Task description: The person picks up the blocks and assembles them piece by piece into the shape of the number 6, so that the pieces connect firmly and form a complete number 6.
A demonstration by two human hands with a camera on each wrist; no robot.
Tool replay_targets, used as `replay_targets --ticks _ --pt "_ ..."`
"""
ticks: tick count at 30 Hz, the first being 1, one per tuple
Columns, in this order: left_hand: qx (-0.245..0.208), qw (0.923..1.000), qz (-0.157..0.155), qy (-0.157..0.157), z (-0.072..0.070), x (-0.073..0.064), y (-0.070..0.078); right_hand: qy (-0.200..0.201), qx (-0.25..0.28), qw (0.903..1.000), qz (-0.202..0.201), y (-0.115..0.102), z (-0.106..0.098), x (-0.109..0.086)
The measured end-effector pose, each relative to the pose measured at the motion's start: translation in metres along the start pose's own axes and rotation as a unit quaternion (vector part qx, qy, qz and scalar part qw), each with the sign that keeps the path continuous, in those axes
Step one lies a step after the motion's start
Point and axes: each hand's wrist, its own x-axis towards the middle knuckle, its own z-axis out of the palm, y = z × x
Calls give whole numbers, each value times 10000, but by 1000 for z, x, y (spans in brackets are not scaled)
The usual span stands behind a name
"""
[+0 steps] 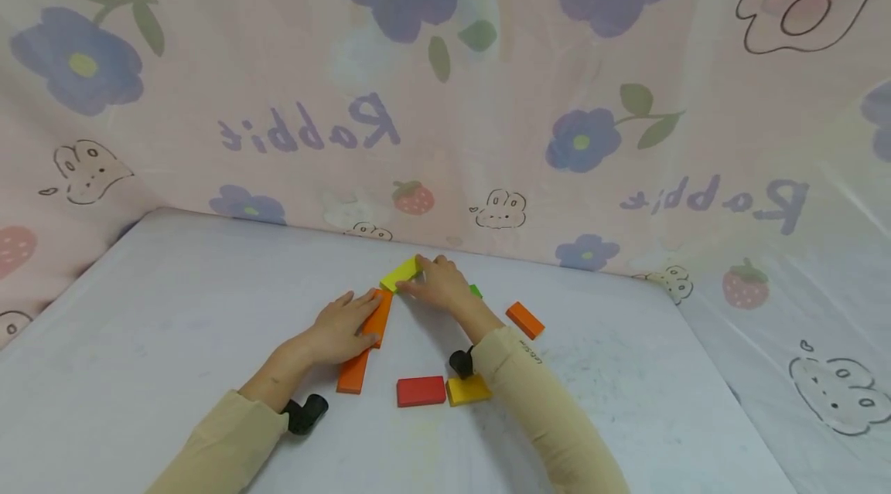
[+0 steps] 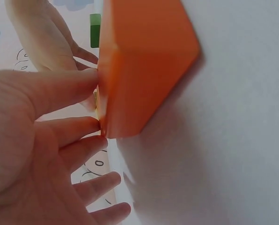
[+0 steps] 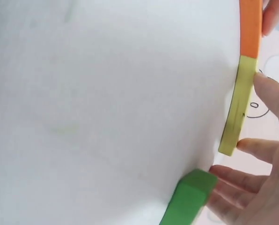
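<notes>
Two orange blocks (image 1: 353,372) lie end to end on the white table, forming a slightly bent line. My left hand (image 1: 343,328) rests on the farther orange block (image 1: 380,318), thumb near its close end and fingertips at its far end. In the left wrist view that hand's other fingers (image 2: 99,185) are spread straight. A yellow block (image 1: 400,274) meets the far orange end at an angle. My right hand (image 1: 442,284) holds it between thumb and index finger, as the right wrist view shows. Beside the other right fingers stands a green block (image 3: 188,199), mostly hidden in the head view.
A red block (image 1: 421,391) and a darker yellow block (image 1: 468,390) lie side by side nearer me, the yellow one partly under the right sleeve (image 1: 550,401). Another orange block (image 1: 525,320) lies to the right. A patterned curtain (image 1: 487,131) hangs behind the table.
</notes>
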Motion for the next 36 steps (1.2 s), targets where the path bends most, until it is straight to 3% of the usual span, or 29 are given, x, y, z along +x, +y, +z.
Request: replay_targets --ticks 15,23,26,36 --pt "15 10000 -93 34 2 1 1 -203 116 9988 -432 19 -5 -3" --pt "18 10000 -62 40 1 -1 0 -172 409 9945 -950 42 -15 -14" --pt "28 9999 -37 100 6 3 -7 -193 590 9939 -910 49 -21 -20" --pt "7 9999 70 86 0 -2 -2 -55 614 9928 -1028 71 -28 -33"
